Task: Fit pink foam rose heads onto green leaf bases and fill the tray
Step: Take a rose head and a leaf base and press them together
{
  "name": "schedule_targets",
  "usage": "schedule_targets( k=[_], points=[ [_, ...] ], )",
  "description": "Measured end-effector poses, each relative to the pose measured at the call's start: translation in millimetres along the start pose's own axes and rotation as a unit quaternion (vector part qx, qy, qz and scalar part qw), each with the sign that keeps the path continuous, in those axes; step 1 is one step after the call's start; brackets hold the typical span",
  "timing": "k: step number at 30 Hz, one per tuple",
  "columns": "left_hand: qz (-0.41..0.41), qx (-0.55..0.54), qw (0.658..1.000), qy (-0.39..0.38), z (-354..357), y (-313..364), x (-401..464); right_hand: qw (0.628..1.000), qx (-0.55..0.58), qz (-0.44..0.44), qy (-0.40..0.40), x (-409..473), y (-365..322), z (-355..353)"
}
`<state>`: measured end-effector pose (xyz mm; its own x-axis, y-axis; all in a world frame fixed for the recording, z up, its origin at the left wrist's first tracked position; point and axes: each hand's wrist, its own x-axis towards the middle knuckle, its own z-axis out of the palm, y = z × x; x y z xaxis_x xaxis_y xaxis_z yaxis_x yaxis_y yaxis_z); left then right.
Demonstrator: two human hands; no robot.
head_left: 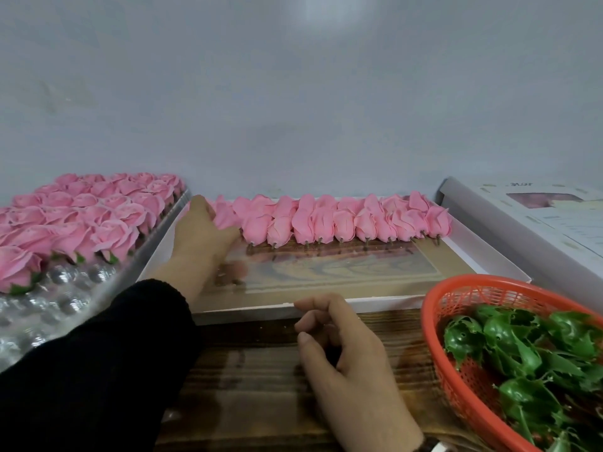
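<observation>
Head view — left hand on rose heads, grip unclear; right hand loosely curled, empty — red basket beside.

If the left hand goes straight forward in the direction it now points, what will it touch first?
Most likely the leftmost pink rose heads in the row lying in the white box. The left hand reaches toward them and its fingertips seem already at them, though depth is hard to judge from this single view.

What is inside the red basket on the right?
The red basket holds green leaf bases, piled loosely. The pile covers the bottom, and the picture edge cuts off part of it.
</observation>
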<state>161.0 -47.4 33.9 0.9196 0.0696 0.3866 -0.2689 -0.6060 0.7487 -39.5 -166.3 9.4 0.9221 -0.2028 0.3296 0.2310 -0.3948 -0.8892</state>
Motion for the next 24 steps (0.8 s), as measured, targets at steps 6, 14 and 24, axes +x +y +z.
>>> schedule_targets(
  k=[6,14,24],
  points=[
    [-0.037,-0.286,0.957,-0.026,-42,41,-64,0.999,0.019,-0.014,0.024,-1,1,4],
    [-0.156,-0.584,0.787,-0.123,-60,49,-168,0.998,0.062,-0.003,-0.034,-7,-11,6],
    [-0.042,-0.461,0.877,-0.126,-46,39,-177,0.995,0.06,0.059,-0.057,-10,-12,6]
  ],
)
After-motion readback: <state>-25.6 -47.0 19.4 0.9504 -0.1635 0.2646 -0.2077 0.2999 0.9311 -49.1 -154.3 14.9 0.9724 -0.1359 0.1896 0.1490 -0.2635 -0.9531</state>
